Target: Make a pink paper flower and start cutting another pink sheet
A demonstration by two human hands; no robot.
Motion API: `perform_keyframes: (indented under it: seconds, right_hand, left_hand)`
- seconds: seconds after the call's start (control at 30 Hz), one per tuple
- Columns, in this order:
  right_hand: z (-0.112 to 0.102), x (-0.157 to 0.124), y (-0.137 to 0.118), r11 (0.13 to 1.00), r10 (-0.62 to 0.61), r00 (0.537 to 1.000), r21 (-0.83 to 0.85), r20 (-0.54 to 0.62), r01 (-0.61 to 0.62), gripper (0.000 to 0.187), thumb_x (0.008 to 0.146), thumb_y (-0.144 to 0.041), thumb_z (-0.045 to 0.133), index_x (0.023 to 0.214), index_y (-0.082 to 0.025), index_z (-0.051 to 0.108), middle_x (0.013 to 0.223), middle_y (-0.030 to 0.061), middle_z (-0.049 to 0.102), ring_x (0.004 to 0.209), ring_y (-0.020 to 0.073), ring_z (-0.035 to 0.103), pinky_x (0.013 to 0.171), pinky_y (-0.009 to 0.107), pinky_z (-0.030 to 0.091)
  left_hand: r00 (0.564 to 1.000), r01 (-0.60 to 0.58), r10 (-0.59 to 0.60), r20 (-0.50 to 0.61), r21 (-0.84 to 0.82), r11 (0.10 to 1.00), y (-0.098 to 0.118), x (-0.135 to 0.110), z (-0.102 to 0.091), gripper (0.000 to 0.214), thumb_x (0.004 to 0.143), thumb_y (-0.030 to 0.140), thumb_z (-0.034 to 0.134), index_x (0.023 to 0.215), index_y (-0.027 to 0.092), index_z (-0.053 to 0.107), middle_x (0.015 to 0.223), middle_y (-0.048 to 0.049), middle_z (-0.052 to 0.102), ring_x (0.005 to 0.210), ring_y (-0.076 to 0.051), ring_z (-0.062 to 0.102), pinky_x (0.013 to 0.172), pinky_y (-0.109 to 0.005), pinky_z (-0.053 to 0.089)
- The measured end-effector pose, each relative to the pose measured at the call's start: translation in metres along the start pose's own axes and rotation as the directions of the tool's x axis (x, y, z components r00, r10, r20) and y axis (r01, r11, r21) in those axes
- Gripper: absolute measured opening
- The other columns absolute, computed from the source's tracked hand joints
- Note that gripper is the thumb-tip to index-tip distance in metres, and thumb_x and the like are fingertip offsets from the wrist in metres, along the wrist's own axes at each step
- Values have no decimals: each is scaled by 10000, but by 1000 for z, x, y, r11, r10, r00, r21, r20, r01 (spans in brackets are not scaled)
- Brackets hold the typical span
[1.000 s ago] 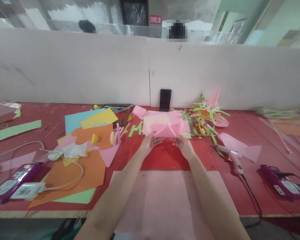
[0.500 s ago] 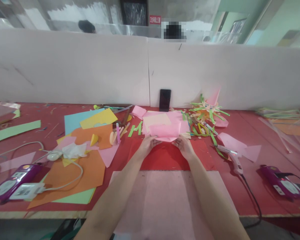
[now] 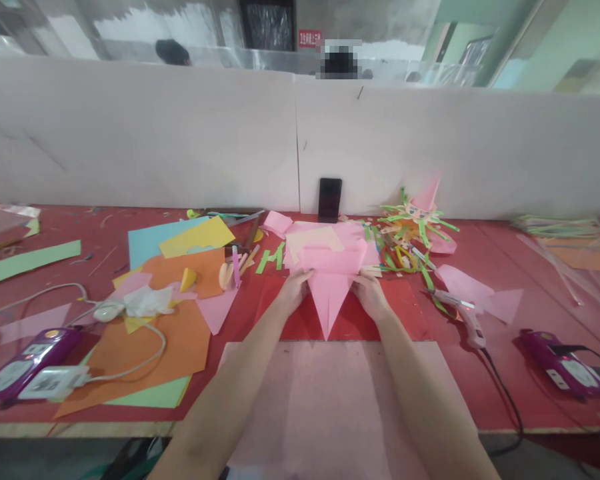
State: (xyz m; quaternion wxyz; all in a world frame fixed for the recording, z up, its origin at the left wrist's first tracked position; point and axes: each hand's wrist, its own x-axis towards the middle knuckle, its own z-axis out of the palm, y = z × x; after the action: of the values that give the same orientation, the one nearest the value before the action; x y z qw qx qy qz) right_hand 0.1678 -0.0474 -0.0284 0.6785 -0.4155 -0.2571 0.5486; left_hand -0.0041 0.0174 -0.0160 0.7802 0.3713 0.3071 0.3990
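Between my hands is a folded pink paper, its pointed end toward me and a broad folded band at its far side. My left hand grips its left edge near the fold. On the opposite edge, my right hand pinches the paper; the fingertips are partly hidden. Beneath it lies a glossy red sheet. Just beyond are flat pink and cream papers and small green strips.
A glue gun with a black cord lies at right, beside a purple device. Orange sheets and a white cable spread at left. A black phone leans on the white partition. A cone-topped paper figure stands back right.
The pink paper has turned so that its pointed part now shows toward me; before, mostly the broad band was visible. Both hands stay at its sides.
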Motion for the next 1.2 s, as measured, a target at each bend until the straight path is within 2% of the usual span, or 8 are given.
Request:
perform_keyframes:
  seconds: [0.2, 0.37, 0.5, 0.63, 0.73, 0.87, 1.1, 1.2]
  right_hand:
    - [5, -2, 6, 993, -44, 999, -109, -20, 41, 236, 617, -323, 700, 800, -176, 673, 860, 18, 697, 827, 185, 622, 773, 320, 482]
    - [3, -1, 9, 981, -79, 993, -184, -82, 63, 336, 554, -248, 751, 872, -169, 674, 918, 22, 693, 917, 199, 602, 827, 327, 472]
    - [1, -4, 3, 986, -22, 999, -169, -44, 14, 400, 535, -220, 760, 920, -187, 658, 920, 19, 691, 927, 205, 604, 791, 331, 501]
    - [-5, -6, -7, 986, 105, 993, -136, 46, -98, 333, 544, -232, 751, 860, -171, 667, 867, 39, 697, 809, 210, 640, 691, 324, 533]
    - [-10, -5, -11, 985, 150, 986, -101, 72, -142, 245, 561, -222, 734, 790, -167, 670, 814, 36, 700, 717, 181, 646, 647, 289, 535]
    - [-13, -3, -10, 986, 159, 986, -61, 46, -156, 140, 580, -199, 711, 709, -171, 663, 731, 17, 698, 623, 146, 633, 610, 254, 529]
    - [-15, -2, -7, 986, 157, 986, -62, 60, -153, 156, 566, -195, 713, 715, -173, 673, 750, 37, 701, 645, 176, 639, 620, 294, 531]
    - [-15, -2, -5, 989, 137, 989, -63, 61, -133, 168, 565, -211, 710, 729, -196, 675, 788, 35, 703, 684, 192, 644, 635, 314, 533]
  left_hand:
    - [1000, -8, 9, -14, 64, 998, -1, -1, 1, 206, 647, 235, 680, 807, 111, 642, 855, -89, 686, 824, -211, 625, 754, -309, 463]
    - [1000, -18, 20, -11, 158, 987, -3, -2, 2, 245, 639, 272, 693, 832, 128, 648, 836, -56, 689, 801, -206, 621, 710, -291, 457]
    - [999, 29, -32, 8, 218, 976, 1, -4, 1, 246, 627, 261, 699, 826, 126, 650, 787, -59, 689, 755, -209, 626, 670, -298, 466]
    - [995, 73, -87, 49, 229, 971, 5, -5, -4, 184, 614, 191, 690, 778, 123, 641, 770, -71, 687, 699, -194, 631, 654, -304, 484]
    - [994, 89, -100, 48, 201, 976, 7, -3, -8, 89, 644, 179, 639, 716, 131, 616, 736, -73, 682, 668, -191, 636, 660, -322, 494]
    - [994, 97, -104, 32, 170, 981, 6, 0, -9, 45, 660, 166, 582, 681, 132, 602, 712, -94, 678, 688, -222, 647, 720, -381, 497]
    - [997, 81, -80, -14, 165, 983, 4, -1, -4, 77, 673, 162, 542, 627, 161, 605, 690, -84, 682, 764, -244, 645, 761, -392, 494]
    - [997, 71, -68, -21, 176, 982, 3, -2, -2, 46, 663, 169, 579, 660, 153, 622, 711, -84, 682, 778, -246, 643, 755, -385, 495]
